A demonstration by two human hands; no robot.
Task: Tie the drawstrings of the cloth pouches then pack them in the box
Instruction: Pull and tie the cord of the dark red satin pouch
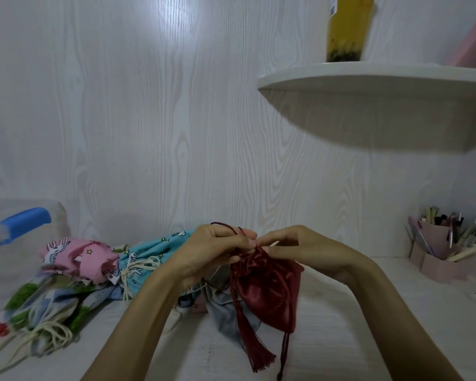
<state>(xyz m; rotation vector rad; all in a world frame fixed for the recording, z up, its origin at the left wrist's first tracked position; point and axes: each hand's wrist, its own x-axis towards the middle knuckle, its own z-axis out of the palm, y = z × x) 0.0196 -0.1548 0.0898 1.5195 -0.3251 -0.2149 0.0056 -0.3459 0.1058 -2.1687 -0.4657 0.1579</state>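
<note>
Up close, both hands (left hand [209, 254], right hand [308, 251]) at the maroon pouch [270, 290] neck.

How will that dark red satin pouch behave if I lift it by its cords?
The red pouch probably hangs limp: its cloth sags in folds. Its sheen suggests it is slippery. The tassel would likely swing.

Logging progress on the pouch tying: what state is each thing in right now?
Dark red pouch: mouth gathered, held up by both hands.
Left hand: holds the red cord.
Right hand: pinches at the pouch mouth.
Pink pouch: lying in the pile.
Blue pouch: lying beside it.
</note>
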